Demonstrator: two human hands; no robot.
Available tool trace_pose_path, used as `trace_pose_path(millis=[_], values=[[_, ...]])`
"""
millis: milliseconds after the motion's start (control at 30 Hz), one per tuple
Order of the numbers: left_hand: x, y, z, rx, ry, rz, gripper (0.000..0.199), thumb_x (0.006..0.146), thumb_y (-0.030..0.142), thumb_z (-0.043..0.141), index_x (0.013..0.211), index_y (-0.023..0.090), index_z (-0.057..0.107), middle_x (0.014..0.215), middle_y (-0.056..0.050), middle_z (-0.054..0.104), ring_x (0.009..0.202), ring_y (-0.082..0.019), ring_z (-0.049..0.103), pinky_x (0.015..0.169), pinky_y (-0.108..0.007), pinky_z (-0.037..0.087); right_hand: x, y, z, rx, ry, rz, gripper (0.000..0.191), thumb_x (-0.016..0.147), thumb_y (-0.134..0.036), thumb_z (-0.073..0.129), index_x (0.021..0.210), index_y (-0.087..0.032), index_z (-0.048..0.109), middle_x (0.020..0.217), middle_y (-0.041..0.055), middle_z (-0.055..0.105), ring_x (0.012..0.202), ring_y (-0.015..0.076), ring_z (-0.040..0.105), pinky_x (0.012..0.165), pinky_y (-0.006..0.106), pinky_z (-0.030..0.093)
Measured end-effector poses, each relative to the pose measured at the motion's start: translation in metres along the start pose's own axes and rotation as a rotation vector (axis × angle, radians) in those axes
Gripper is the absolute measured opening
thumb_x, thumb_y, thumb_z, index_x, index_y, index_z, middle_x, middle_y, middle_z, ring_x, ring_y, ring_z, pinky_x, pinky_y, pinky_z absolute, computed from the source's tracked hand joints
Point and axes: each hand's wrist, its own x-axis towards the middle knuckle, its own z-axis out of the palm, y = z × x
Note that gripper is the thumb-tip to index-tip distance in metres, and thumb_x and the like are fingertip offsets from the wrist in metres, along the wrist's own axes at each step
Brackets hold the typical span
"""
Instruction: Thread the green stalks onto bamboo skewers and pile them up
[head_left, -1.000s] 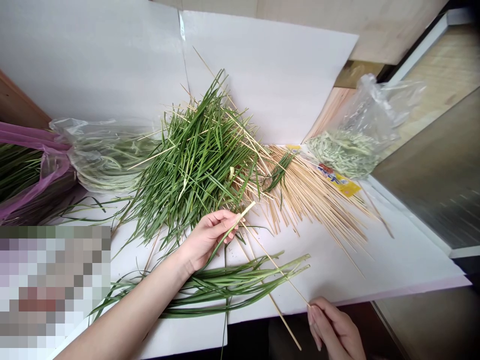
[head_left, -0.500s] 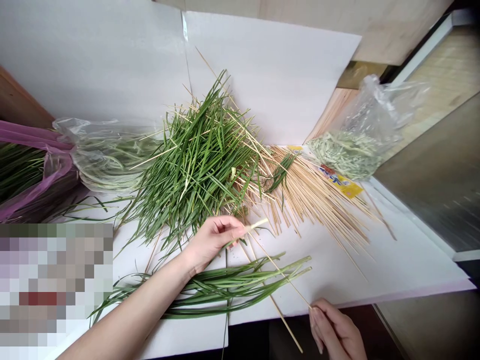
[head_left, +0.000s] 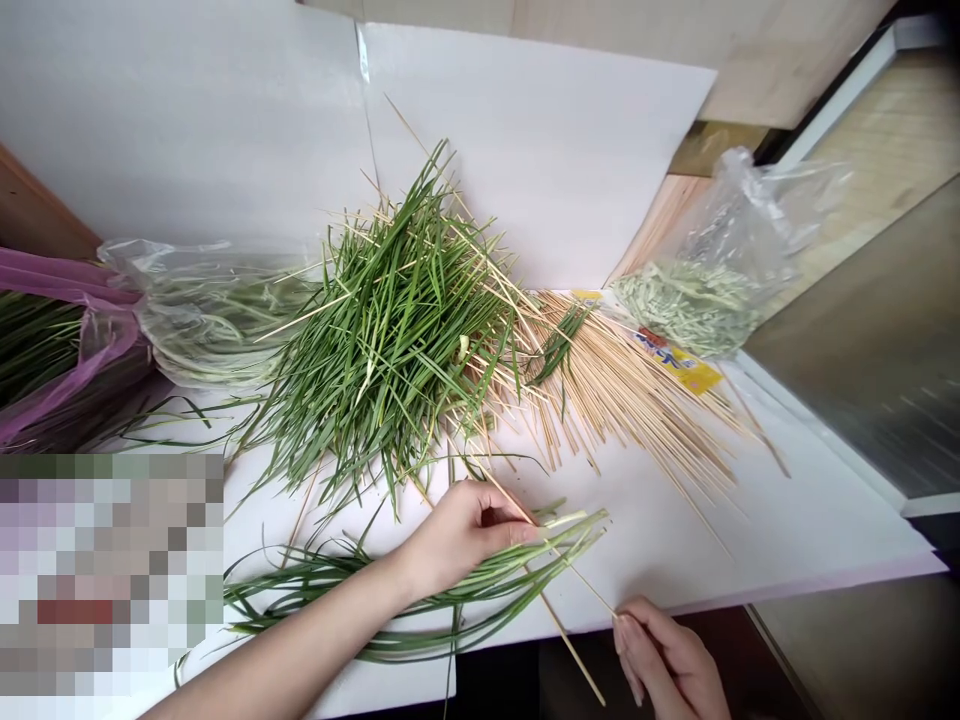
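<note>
My left hand [head_left: 476, 530] is closed in a pinch on the pale stalk ends of garlic chives, just over a loose row of long garlic chives [head_left: 427, 640] lying on the white table. How many stalks are between the fingers is hard to make out. At the table's front edge my right hand [head_left: 667, 655] pinches the lower end of a thin bamboo skewer [head_left: 589, 588]. That skewer slants up and left, passing by my left fingertips. Another bamboo skewer [head_left: 566, 638] lies under the chives and sticks out over the front edge.
Behind my hands rises a big heap of green chives [head_left: 397, 330] mixed with skewers. Many bare skewers [head_left: 637, 400] fan out to its right. Clear plastic bags [head_left: 217, 320] of greens and a pale-green-filled bag [head_left: 697, 300] stand either side. A purple bag [head_left: 67, 270] is far left.
My left hand has moved down and slightly right, from above the chive row onto its stalk ends. My right hand stays almost still with the skewer.
</note>
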Motion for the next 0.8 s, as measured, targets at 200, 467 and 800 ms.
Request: trace_pose_path(millis=[200,467,800], values=[[0.000,0.020,-0.023,0.036,-0.046,0.071,0.029,0.094,0.039,0.058,0.100,0.017,0.077,0.098,-0.009,0.075,0.079,-0.017,0.065,0.071,-0.027,0.049,-0.004,0.009,-0.001,0.327,0.113,0.033,0.043,0.107,-0.042,0.051,0.070,-0.021,0.052,0.059,-0.0034,0.035,0.051,0.0149,0.031,0.049,0.029,0.025],[0.005,-0.002,-0.007,1.052,-0.051,0.449,0.026,0.098,0.032,0.054,0.113,0.019,0.071,0.106,-0.009,0.072,0.105,-0.026,0.062,0.092,-0.039,0.048,-0.003,0.011,-0.001,0.408,0.087,0.058,0.042,0.107,-0.039,0.052,0.069,-0.020,0.052,0.061,-0.0025,0.037,0.053,0.0148,0.030,0.049,0.029,0.024],[0.005,0.007,-0.020,0.754,0.092,0.285,0.007,0.082,0.014,0.063,0.086,0.018,0.066,0.085,-0.002,0.068,0.078,-0.017,0.059,0.071,-0.028,0.044,-0.004,0.013,-0.004,0.365,0.074,0.055,0.043,0.107,-0.041,0.051,0.070,-0.020,0.052,0.061,-0.0028,0.036,0.053,0.0149,0.031,0.050,0.029,0.026]])
